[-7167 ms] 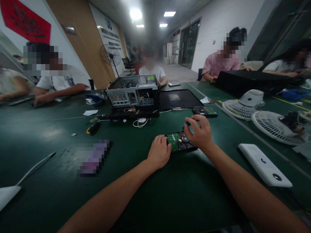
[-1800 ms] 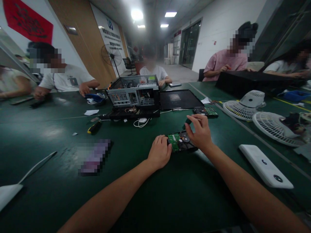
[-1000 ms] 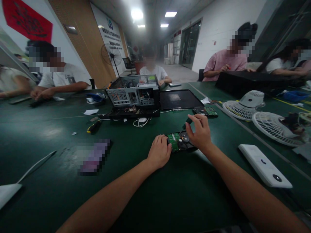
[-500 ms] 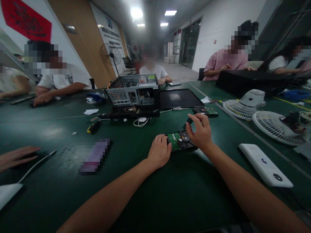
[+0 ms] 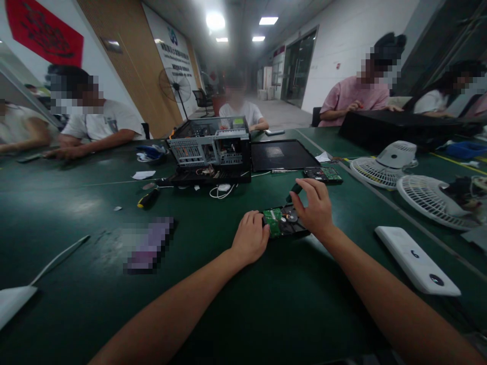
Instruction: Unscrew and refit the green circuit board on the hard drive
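A hard drive [image 5: 272, 220] lies on the green table in front of me, its green circuit board and round spindle part facing up. My left hand [image 5: 251, 236] grips its left end, fingers wrapped over that edge. Over the right end of the drive, my right hand [image 5: 315, 207] pinches the dark handle of a small screwdriver [image 5: 293, 192] between thumb and fingers. The screwdriver leans at a slant, and its tip is too small to make out against the drive.
An opened computer case [image 5: 209, 152] stands ahead, with a black side panel [image 5: 283, 155] beside it. Another drive [image 5: 322, 175] lies beyond my right hand. A yellow-black screwdriver [image 5: 148, 197] and a phone [image 5: 150, 245] are left; a white device [image 5: 417, 260] and fan parts [image 5: 380, 171] are right.
Another person's hand at the left edge has gone out of view. My two hands, the drive and the screwdriver keep nearly the same places.
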`<act>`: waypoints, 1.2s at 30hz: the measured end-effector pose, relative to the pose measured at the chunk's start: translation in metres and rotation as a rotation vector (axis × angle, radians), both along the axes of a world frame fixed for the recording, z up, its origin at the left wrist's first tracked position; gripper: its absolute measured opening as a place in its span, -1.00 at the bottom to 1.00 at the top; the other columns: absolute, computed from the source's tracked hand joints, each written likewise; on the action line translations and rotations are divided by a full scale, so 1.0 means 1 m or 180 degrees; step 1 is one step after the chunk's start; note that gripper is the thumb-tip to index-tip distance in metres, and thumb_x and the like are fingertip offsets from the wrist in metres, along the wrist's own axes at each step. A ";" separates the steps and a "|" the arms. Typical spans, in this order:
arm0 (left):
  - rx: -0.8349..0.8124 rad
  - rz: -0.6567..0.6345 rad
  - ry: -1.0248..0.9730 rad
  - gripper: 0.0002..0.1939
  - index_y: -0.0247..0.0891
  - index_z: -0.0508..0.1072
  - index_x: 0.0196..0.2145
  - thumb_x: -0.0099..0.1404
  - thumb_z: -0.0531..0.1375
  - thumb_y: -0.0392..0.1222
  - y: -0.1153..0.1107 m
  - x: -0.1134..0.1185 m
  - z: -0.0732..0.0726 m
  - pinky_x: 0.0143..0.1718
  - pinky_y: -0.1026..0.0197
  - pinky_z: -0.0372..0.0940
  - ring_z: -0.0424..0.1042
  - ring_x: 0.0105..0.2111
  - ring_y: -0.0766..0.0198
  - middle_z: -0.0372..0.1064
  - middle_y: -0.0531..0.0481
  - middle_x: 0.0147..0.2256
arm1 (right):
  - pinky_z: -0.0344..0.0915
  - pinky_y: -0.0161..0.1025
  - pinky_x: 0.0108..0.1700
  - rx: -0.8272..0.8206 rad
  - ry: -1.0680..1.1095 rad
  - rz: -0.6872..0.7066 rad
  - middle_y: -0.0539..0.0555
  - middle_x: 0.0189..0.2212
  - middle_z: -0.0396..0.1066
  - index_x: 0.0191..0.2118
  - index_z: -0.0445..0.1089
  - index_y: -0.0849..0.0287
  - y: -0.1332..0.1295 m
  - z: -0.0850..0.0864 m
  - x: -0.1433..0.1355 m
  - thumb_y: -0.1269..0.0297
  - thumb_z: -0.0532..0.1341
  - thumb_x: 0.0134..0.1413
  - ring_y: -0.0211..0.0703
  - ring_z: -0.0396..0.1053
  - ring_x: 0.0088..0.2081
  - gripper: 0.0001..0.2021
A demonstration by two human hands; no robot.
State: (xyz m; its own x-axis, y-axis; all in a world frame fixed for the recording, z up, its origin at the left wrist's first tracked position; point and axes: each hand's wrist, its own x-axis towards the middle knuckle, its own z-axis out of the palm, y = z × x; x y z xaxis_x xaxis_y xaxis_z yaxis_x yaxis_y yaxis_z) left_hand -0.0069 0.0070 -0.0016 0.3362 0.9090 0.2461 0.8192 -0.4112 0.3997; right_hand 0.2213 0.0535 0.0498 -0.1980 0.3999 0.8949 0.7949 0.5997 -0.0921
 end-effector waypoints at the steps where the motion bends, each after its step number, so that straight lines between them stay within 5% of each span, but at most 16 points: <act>1: -0.0010 -0.0008 -0.0003 -0.57 -0.30 0.29 0.20 0.53 -0.02 -0.02 0.000 0.000 0.000 0.31 -0.14 0.14 0.20 0.28 -0.05 0.26 -0.26 0.22 | 0.42 0.12 0.11 0.0021 0.0022 -0.0015 0.22 0.02 0.41 0.24 0.29 0.08 0.000 0.000 0.000 0.34 0.30 0.22 0.08 0.39 0.03 -0.51; 21: 0.0070 -0.0006 0.0032 -0.60 -0.30 0.30 0.17 0.51 0.01 -0.05 0.001 0.000 -0.001 0.31 -0.14 0.13 0.20 0.28 -0.04 0.27 -0.29 0.21 | 0.49 0.06 -0.01 -0.0011 0.0447 0.0080 0.14 -0.10 0.47 0.01 0.32 0.05 -0.001 0.003 -0.003 0.15 0.40 0.15 0.03 0.47 -0.06 -0.63; 36: 0.0058 0.0004 0.0028 -0.58 -0.30 0.29 0.19 0.52 -0.02 -0.03 0.002 -0.001 -0.004 0.31 -0.14 0.14 0.20 0.29 -0.05 0.26 -0.27 0.22 | 0.47 0.06 0.00 0.0009 0.0322 0.0213 0.16 -0.12 0.44 0.01 0.40 0.08 -0.005 0.009 -0.002 0.34 0.32 0.18 0.03 0.46 -0.07 -0.72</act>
State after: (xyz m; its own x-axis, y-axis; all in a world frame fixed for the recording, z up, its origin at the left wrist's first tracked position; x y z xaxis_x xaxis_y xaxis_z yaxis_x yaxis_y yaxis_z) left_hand -0.0077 0.0087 -0.0054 0.3375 0.9048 0.2597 0.8231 -0.4175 0.3849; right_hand 0.2188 0.0483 0.0589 -0.1328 0.3863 0.9128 0.7398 0.6515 -0.1681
